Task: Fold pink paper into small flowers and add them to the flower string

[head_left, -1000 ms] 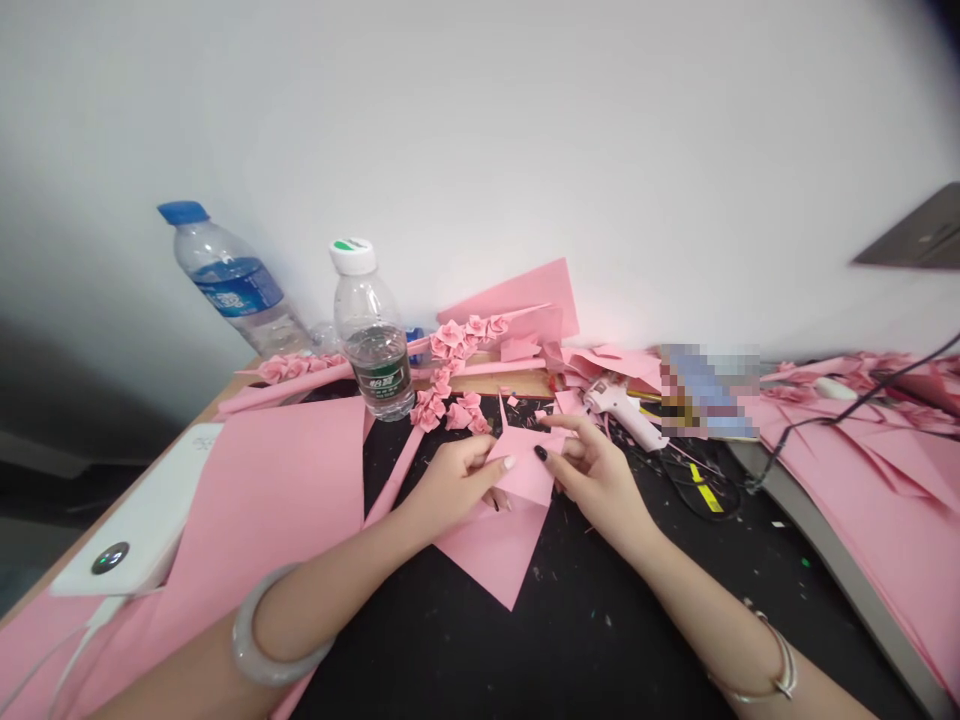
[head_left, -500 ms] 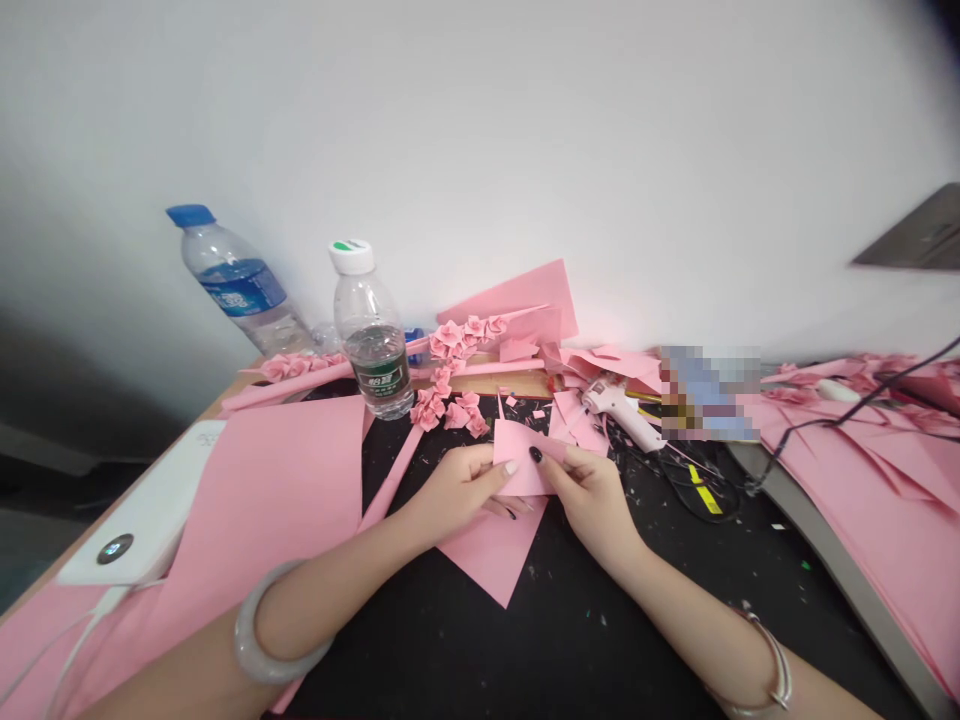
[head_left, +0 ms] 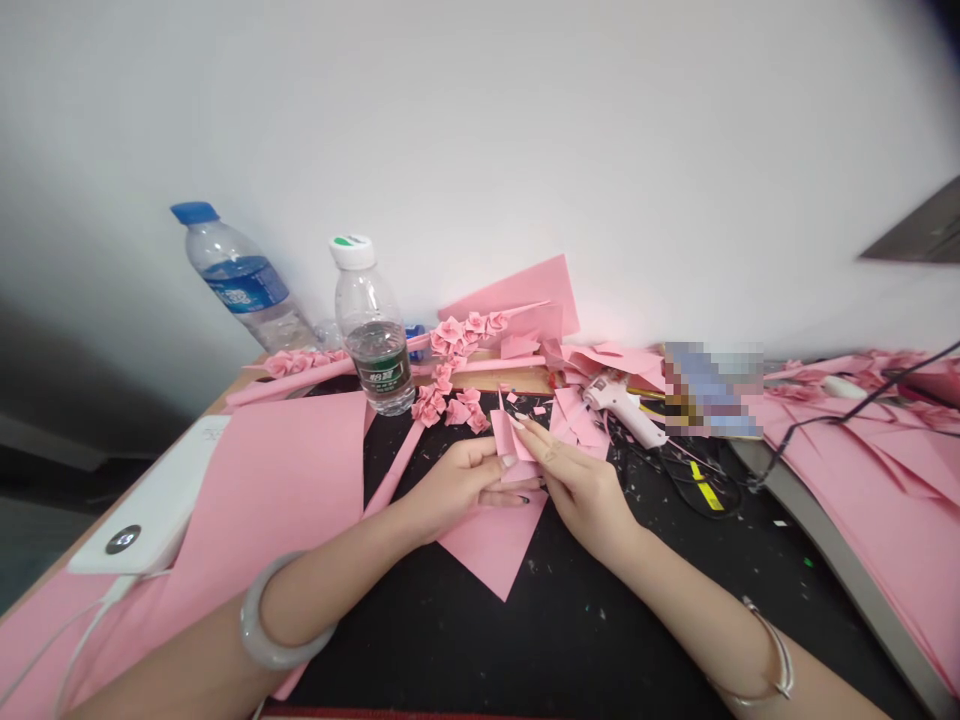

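Note:
A small piece of pink paper [head_left: 508, 446] stands between my two hands, with one side folded over. My left hand [head_left: 476, 485] pinches its left part, thumb on the front and fingers behind. My right hand [head_left: 581, 485] presses its straightened fingers together on the folded right side; its thumb is hidden. Under the hands a larger pink paper sheet [head_left: 499, 560] lies on the black mat [head_left: 450, 640], one corner pointing towards me. Just beyond them are pink paper flowers [head_left: 442, 405] on a rolled paper stem [head_left: 394, 470].
Two bottles, one with a white cap [head_left: 375, 330] and one leaning with a blue cap [head_left: 244, 280], are at the back left. A white power bank [head_left: 150, 510] lies by pink sheets [head_left: 277, 480]. At right are a glue gun [head_left: 626, 410], cables [head_left: 795, 425] and stacked pink paper [head_left: 877, 500].
The right side of the small paper has been folded over towards the left. My right hand went from a thumb pinch to straightened fingers laid against the fold. My left hand keeps its hold.

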The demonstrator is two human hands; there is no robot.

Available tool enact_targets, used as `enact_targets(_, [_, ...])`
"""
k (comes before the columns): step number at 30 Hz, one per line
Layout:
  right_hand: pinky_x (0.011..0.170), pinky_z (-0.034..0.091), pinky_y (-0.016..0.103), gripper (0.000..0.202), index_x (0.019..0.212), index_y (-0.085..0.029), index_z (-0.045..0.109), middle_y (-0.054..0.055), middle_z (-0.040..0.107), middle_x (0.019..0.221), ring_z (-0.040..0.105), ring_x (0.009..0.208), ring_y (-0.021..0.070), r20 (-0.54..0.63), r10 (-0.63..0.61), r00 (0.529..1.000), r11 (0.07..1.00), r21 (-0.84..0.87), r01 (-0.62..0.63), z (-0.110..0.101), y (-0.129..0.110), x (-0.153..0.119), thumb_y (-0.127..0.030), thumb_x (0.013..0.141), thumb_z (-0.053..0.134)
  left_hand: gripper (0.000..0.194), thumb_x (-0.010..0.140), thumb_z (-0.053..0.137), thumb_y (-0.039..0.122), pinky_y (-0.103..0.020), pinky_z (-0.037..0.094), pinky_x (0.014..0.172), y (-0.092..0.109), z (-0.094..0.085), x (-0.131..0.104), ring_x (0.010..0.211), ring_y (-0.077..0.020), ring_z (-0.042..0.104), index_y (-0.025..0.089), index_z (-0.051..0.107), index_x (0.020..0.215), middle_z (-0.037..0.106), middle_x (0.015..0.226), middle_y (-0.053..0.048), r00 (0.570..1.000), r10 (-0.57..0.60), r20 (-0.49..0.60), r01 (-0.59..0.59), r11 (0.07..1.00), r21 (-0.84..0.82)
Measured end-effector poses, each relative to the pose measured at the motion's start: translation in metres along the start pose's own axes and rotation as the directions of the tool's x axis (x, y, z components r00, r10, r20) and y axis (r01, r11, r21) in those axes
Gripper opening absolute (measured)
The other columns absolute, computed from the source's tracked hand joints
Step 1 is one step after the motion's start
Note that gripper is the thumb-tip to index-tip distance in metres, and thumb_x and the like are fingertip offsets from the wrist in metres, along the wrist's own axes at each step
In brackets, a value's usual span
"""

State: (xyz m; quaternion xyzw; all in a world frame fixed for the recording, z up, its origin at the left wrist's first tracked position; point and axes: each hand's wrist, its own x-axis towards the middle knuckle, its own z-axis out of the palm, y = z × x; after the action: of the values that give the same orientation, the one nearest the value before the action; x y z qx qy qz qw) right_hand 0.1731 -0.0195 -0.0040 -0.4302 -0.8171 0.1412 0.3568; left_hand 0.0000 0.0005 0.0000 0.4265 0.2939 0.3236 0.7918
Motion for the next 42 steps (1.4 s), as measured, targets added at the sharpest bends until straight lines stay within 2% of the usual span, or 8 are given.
enact_targets(3, [0.073,0.053,0.032,0.042,0.122,-0.027,0.050,0.001,0.066,0.101,0.064,0.084,0.0189,-0.074,0.231,0.970,0.971,0.082,-0.225,0.000,-0.003,0.001,-0.017,0.081,0.046,0.029,0.079,0.054,0.028,-0.043,0.045,0.085,-0.001,-0.001,-0.001,0.092,-0.0234,0.062,0.014,0.057,0.104,0.062,0.106,-0.013,1.000,-0.012,0.009,0.012,0.997,0.081])
enact_targets(7, [0.055,0.052,0.028,0.031,0.108,-0.022,0.061,0.000,0.069,0.076,0.063,0.064,0.0173,-0.055,0.362,0.930,0.911,0.230,-0.341,0.002,-0.005,0.000,-0.020,0.081,0.048,0.028,0.079,0.055,0.029,-0.041,0.045,0.084,-0.004,-0.002,0.000,0.092,-0.0228,0.062,0.013,0.058,0.101,0.062,0.105,-0.012,1.000,-0.023,0.008,0.022,0.995,0.098])
enact_targets(11, [0.074,0.052,0.031,0.038,0.118,-0.024,0.054,0.002,0.066,0.099,0.063,0.086,0.0185,-0.062,0.269,0.961,0.953,0.159,-0.256,0.001,-0.004,-0.002,-0.015,0.084,0.041,0.027,0.079,0.055,0.027,-0.040,0.046,0.083,-0.003,-0.001,0.000,0.091,-0.0228,0.062,0.013,0.059,0.102,0.063,0.103,-0.012,0.999,-0.037,0.034,0.036,0.998,0.043])
enact_targets(15, [0.096,0.040,0.036,0.052,0.133,-0.025,0.034,0.003,0.047,0.129,0.047,0.115,0.0181,-0.019,0.027,0.999,1.000,0.005,-0.027,0.000,0.000,-0.002,-0.006,0.084,0.034,0.024,0.079,0.055,0.025,-0.039,0.046,0.082,0.001,0.002,-0.001,0.089,-0.0226,0.063,0.011,0.059,0.099,0.064,0.099,-0.013,0.999,-0.053,0.007,0.053,0.997,-0.046])
enact_targets(19, [0.101,0.036,0.035,0.056,0.133,-0.027,0.033,0.002,0.035,0.137,0.039,0.121,0.0161,-0.003,-0.123,0.992,0.992,-0.040,0.123,-0.001,0.005,-0.002,-0.001,0.083,0.033,0.023,0.082,0.052,0.023,-0.037,0.047,0.082,0.001,0.003,-0.001,0.091,-0.0226,0.062,0.012,0.058,0.101,0.064,0.100,-0.014,0.999,-0.043,0.013,0.044,0.995,-0.095])
enact_targets(23, [0.100,0.038,0.036,0.054,0.131,-0.029,0.035,0.002,0.040,0.134,0.042,0.119,0.0162,-0.007,-0.152,0.988,0.987,-0.048,0.152,-0.002,0.006,-0.003,-0.002,0.084,0.035,0.023,0.083,0.050,0.023,-0.038,0.046,0.083,0.001,0.002,0.000,0.093,-0.0240,0.062,0.011,0.057,0.101,0.064,0.101,-0.015,0.999,-0.043,0.005,0.043,0.990,-0.136])
enact_targets(31, [0.104,0.030,0.044,0.057,0.134,-0.024,0.030,0.003,0.035,0.137,0.030,0.127,0.0188,0.135,-0.164,0.977,0.984,-0.042,0.171,-0.005,0.005,0.000,-0.001,0.082,0.031,0.027,0.084,0.047,0.033,-0.035,0.050,0.073,0.000,-0.002,0.002,0.087,-0.0243,0.064,0.013,0.056,0.100,0.064,0.099,-0.014,0.997,-0.041,-0.068,0.031,0.988,-0.151])
enact_targets(42, [0.104,0.027,0.048,0.055,0.133,-0.019,0.033,0.006,0.033,0.138,0.022,0.130,0.0211,0.210,-0.169,0.963,0.980,-0.066,0.186,-0.009,0.004,0.001,-0.002,0.081,0.031,0.023,0.083,0.051,0.027,-0.039,0.045,0.086,0.002,-0.002,0.002,0.094,-0.0234,0.061,0.013,0.058,0.100,0.063,0.104,-0.013,0.999,-0.034,-0.028,0.030,0.988,-0.152])
